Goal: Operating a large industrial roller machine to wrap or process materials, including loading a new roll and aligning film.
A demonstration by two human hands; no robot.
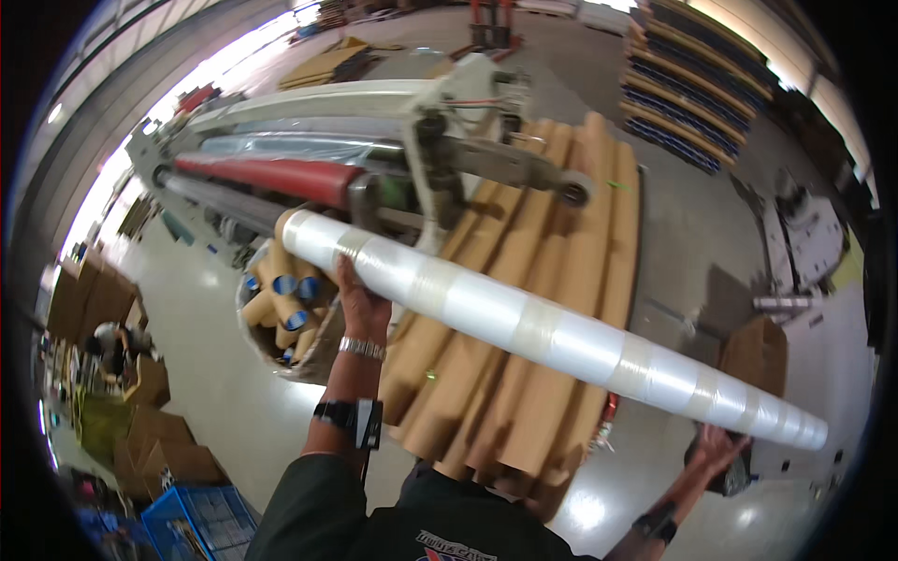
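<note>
A long roll of whitish plastic film [486, 316] with several yellowish tape bands slants across the view, from upper left to lower right. My left hand [363, 309] supports it from below near its left end, fingers partly hidden behind it. My right hand [718, 451] holds its underside toward the right end, where the fingers are also partly covered. Below the roll lie several long brown cardboard tubes [538, 411] side by side, sloping away from me.
Beyond my left hand stands a machine with a red roller [271, 175]. A bin [313, 360] of short tubes with blue ends is next to it. Layered panels [687, 89] are stacked at far right. A blue crate [201, 524] and cardboard boxes [154, 449] sit lower left.
</note>
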